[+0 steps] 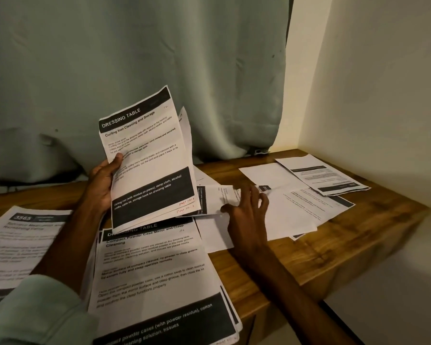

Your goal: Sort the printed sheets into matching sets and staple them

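Note:
My left hand grips a small stack of printed sheets upright above the table; the top page reads "DRESSING TABLE, Curling Iron Cleaning and Storage". My right hand reaches over the loose sheets in the middle of the table, its fingers curled on the edge of a bent sheet. Under the held stack lies another pile headed "Compact Powder Case Mirror and Clasp Cleaning". No stapler shows in view.
A sheet marked "3565" lies at the left. More sheets are spread at the right of the wooden table, some face down. A grey-green curtain hangs behind; a cream wall closes the right side.

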Action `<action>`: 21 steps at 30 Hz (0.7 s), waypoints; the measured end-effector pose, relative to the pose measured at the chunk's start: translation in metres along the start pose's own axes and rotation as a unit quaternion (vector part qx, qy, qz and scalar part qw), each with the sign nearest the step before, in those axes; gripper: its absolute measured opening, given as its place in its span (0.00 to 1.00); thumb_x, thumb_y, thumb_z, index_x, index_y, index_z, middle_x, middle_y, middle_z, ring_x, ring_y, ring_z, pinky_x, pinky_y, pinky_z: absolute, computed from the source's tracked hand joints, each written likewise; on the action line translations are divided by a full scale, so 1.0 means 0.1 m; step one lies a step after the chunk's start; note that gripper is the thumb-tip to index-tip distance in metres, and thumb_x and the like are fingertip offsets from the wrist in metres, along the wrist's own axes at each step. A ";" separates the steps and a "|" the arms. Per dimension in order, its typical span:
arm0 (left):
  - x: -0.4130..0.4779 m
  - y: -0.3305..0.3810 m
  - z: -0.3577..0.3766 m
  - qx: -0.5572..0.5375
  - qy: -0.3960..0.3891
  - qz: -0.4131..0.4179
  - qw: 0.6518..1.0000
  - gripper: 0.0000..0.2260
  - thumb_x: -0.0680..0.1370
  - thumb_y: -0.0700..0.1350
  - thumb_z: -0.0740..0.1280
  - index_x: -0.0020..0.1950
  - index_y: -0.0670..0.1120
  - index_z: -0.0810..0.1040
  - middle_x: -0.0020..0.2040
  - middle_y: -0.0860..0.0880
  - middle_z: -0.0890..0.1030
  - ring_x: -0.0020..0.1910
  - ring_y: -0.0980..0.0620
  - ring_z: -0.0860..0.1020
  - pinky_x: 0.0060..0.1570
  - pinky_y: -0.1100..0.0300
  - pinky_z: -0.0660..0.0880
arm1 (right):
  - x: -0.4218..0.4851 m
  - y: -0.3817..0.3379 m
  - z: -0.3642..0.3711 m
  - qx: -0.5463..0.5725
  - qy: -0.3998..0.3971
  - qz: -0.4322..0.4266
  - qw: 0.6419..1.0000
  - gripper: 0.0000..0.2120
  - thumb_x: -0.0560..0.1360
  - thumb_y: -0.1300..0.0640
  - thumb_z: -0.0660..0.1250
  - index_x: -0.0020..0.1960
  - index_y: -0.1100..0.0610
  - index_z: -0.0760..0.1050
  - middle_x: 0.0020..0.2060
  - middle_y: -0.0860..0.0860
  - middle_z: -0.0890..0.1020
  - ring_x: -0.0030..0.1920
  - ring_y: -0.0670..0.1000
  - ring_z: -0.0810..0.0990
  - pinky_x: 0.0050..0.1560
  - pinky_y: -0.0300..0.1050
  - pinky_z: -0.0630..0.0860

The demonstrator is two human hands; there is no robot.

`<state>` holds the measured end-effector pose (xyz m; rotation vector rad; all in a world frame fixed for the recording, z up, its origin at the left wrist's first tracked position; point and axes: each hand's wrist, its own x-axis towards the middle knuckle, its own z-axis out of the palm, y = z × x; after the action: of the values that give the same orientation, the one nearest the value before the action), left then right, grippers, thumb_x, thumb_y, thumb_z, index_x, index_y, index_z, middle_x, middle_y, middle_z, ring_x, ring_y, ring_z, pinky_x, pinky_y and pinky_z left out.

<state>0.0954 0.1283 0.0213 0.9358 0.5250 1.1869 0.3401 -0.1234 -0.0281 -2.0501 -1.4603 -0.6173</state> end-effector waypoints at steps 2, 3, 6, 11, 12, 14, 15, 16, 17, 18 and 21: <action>0.02 -0.01 -0.01 0.001 0.000 0.002 1.000 0.22 0.78 0.45 0.73 0.72 0.46 0.75 0.66 0.43 0.81 0.66 0.41 0.79 0.59 0.41 0.79 | -0.02 0.13 -0.04 0.068 0.035 0.094 0.993 0.23 0.70 0.53 0.79 0.63 0.50 0.80 0.76 0.52 0.63 0.77 0.55 0.54 0.81 0.46 0.46; 0.03 -0.01 -0.02 -0.001 -0.002 0.001 1.000 0.23 0.78 0.45 0.73 0.73 0.46 0.75 0.66 0.43 0.81 0.67 0.41 0.78 0.60 0.41 0.78 | -0.06 0.22 -0.06 0.076 0.041 0.125 0.988 0.22 0.71 0.52 0.77 0.64 0.48 0.80 0.74 0.50 0.63 0.76 0.53 0.55 0.79 0.44 0.54; 0.02 -0.02 0.01 0.005 -0.007 -0.001 1.000 0.23 0.78 0.45 0.73 0.73 0.46 0.75 0.67 0.43 0.81 0.67 0.41 0.78 0.61 0.40 0.78 | -0.20 0.46 -0.13 0.105 0.062 0.173 0.977 0.12 0.71 0.60 0.77 0.51 0.46 0.83 0.62 0.50 0.72 0.66 0.54 0.70 0.62 0.49 0.75; 0.01 -0.05 0.04 0.012 -0.004 -0.006 1.000 0.22 0.78 0.45 0.73 0.72 0.45 0.75 0.65 0.43 0.82 0.66 0.42 0.79 0.59 0.41 0.79 | -0.22 0.73 -0.16 0.446 0.017 0.323 0.835 0.13 0.79 0.65 0.66 0.47 0.49 0.84 0.58 0.48 0.82 0.55 0.50 0.82 0.51 0.55 0.85; 0.01 -0.04 0.03 0.015 -0.004 -0.007 1.000 0.22 0.78 0.45 0.73 0.71 0.46 0.76 0.65 0.44 0.82 0.66 0.41 0.79 0.59 0.41 0.79 | -0.18 0.76 -0.17 0.486 0.016 0.355 0.799 0.13 0.79 0.65 0.66 0.46 0.52 0.85 0.57 0.50 0.84 0.53 0.52 0.83 0.51 0.56 0.85; 0.02 -0.04 0.02 0.014 -0.005 -0.008 1.000 0.21 0.78 0.45 0.73 0.71 0.46 0.76 0.65 0.44 0.82 0.66 0.41 0.79 0.59 0.40 0.79 | -0.09 0.77 -0.24 0.545 0.018 0.403 0.735 0.11 0.79 0.63 0.66 0.45 0.53 0.85 0.54 0.53 0.85 0.52 0.56 0.85 0.48 0.56 0.85; 0.02 -0.03 0.01 0.014 -0.004 -0.007 1.000 0.21 0.78 0.45 0.73 0.71 0.46 0.77 0.65 0.44 0.82 0.66 0.42 0.79 0.59 0.41 0.79 | -0.06 0.76 -0.28 0.563 0.017 0.424 0.709 0.08 0.79 0.61 0.67 0.47 0.54 0.84 0.52 0.54 0.85 0.50 0.57 0.85 0.44 0.55 0.85; 0.01 -0.03 0.01 0.015 -0.002 -0.007 1.000 0.21 0.78 0.44 0.73 0.71 0.46 0.76 0.65 0.44 0.82 0.65 0.42 0.79 0.58 0.41 0.79 | -0.03 0.73 -0.31 0.574 0.018 0.439 0.691 0.05 0.78 0.61 0.67 0.49 0.55 0.82 0.50 0.54 0.85 0.48 0.58 0.85 0.41 0.54 0.85; 0.01 -0.03 0.01 0.018 0.000 -0.006 1.000 0.21 0.78 0.45 0.73 0.71 0.46 0.76 0.65 0.44 0.82 0.65 0.42 0.80 0.58 0.42 0.80 | -0.02 0.72 -0.31 0.576 0.025 0.448 0.683 0.03 0.78 0.61 0.69 0.50 0.57 0.81 0.49 0.55 0.85 0.47 0.58 0.85 0.39 0.54 0.85; 0.00 -0.03 0.01 0.021 0.001 -0.004 1.000 0.21 0.78 0.45 0.73 0.71 0.46 0.76 0.65 0.44 0.82 0.65 0.42 0.80 0.58 0.42 0.80 | 0.00 0.73 -0.28 0.563 0.033 0.448 0.694 0.02 0.78 0.61 0.70 0.50 0.59 0.81 0.48 0.55 0.85 0.48 0.59 0.85 0.40 0.55 0.85; 0.00 -0.02 0.03 0.019 0.003 0.001 1.000 0.21 0.78 0.44 0.72 0.71 0.45 0.76 0.65 0.44 0.82 0.65 0.42 0.80 0.57 0.43 0.80 | 0.01 0.78 -0.14 0.511 0.046 0.439 0.738 0.04 0.75 0.65 0.72 0.46 0.57 0.84 0.49 0.55 0.85 0.50 0.58 0.84 0.44 0.61 0.85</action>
<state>0.0983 0.1271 0.0209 0.9648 0.5536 1.1850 0.4135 -0.1528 -0.0300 -1.4406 -0.3779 0.4254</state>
